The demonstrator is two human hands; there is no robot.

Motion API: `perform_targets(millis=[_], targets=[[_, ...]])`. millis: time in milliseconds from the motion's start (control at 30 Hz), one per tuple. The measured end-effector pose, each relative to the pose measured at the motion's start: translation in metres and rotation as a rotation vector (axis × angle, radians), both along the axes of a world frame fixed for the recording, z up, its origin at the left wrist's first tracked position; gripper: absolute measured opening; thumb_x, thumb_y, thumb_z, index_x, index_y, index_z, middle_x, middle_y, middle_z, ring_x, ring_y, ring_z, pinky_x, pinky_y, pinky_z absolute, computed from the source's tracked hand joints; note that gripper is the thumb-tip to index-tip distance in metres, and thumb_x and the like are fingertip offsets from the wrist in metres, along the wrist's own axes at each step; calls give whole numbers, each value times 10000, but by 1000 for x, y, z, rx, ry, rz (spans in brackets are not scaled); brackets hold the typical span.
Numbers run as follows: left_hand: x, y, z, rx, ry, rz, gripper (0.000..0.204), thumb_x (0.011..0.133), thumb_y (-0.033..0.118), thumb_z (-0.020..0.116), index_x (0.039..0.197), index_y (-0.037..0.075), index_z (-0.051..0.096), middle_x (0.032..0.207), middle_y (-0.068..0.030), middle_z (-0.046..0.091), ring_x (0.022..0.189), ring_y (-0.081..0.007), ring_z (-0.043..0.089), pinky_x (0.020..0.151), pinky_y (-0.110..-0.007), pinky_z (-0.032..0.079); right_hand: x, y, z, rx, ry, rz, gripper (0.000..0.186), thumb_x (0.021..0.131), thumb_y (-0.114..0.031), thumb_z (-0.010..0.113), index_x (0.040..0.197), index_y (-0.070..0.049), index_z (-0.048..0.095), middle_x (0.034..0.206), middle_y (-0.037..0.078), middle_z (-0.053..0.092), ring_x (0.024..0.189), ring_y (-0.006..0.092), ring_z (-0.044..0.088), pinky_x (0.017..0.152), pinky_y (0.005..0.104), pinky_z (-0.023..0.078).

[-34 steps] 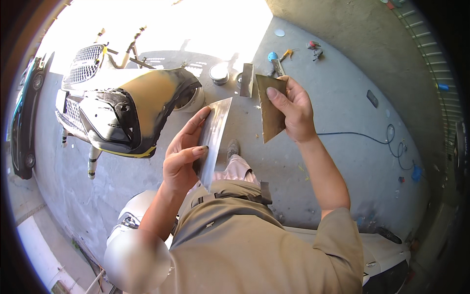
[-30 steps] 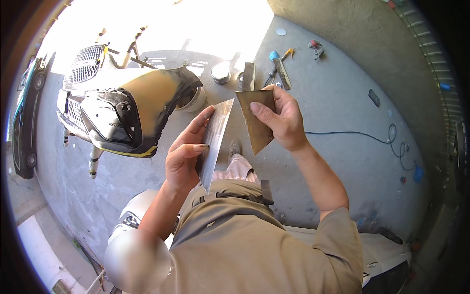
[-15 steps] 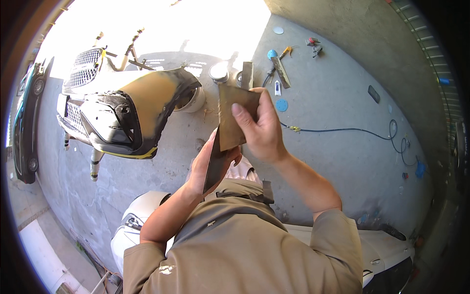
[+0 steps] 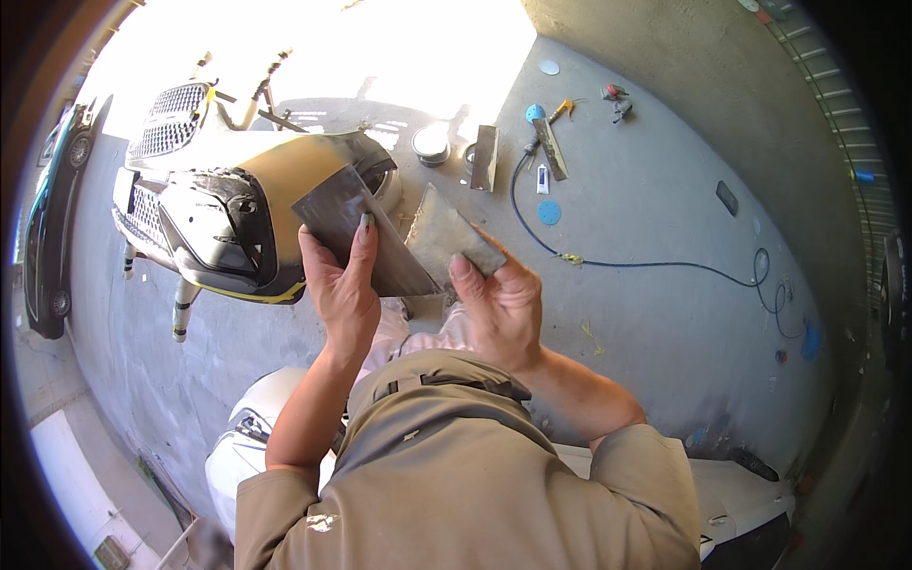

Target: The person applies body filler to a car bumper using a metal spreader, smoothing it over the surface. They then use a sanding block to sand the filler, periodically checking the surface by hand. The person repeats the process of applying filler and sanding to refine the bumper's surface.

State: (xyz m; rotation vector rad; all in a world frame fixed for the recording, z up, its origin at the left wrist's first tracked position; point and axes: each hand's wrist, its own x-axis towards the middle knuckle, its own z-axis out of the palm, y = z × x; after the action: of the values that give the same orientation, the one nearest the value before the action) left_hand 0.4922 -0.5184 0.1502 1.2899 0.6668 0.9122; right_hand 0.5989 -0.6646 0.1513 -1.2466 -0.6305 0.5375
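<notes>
Hiding some car bumper [image 4: 285,176], a grey metal plate [image 4: 388,245] is pinched by the left hand [image 4: 342,296]; right of the bumper, a smeared spreader [image 4: 446,233]'s gripped by the right hand [image 4: 505,315], fingers partly hidden.

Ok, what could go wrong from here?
The left hand holds the dark plate close beside the paler plate in the right hand; a slip might cut skin.
The hose curls across the floor; someone could trip.
</notes>
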Motion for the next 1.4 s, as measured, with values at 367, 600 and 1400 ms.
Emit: perform_targets(millis=[367,600,1400], targets=[[-12,0,-19,436,204,-157,462,1004,107,757,1316,19,427,1205,-100,578,1075,-145,538,969,-323,475,-19,-8,-12,-397,-368,261,405,973,3,642,1377,39,636,1062,306,741,921,460,736,814,454,584],[-6,2,-16,505,249,-277,511,948,101,814,1286,-2,445,1153,-138,606,971,-214,599,900,-345,518,6,-9,-23,-375,-400,419,172,964,-42,642,1106,52,669,887,297,695,831,520,660,745,524,536],[19,-9,-19,-134,-7,-149,357,1058,67,681,1338,56,460,1251,-48,624,1105,-103,583,1017,-279,486,27,-11,-3,-426,-393,279,271,1037,-101,657,1251,61,697,880,258,734,786,385,748,748,387,569]])
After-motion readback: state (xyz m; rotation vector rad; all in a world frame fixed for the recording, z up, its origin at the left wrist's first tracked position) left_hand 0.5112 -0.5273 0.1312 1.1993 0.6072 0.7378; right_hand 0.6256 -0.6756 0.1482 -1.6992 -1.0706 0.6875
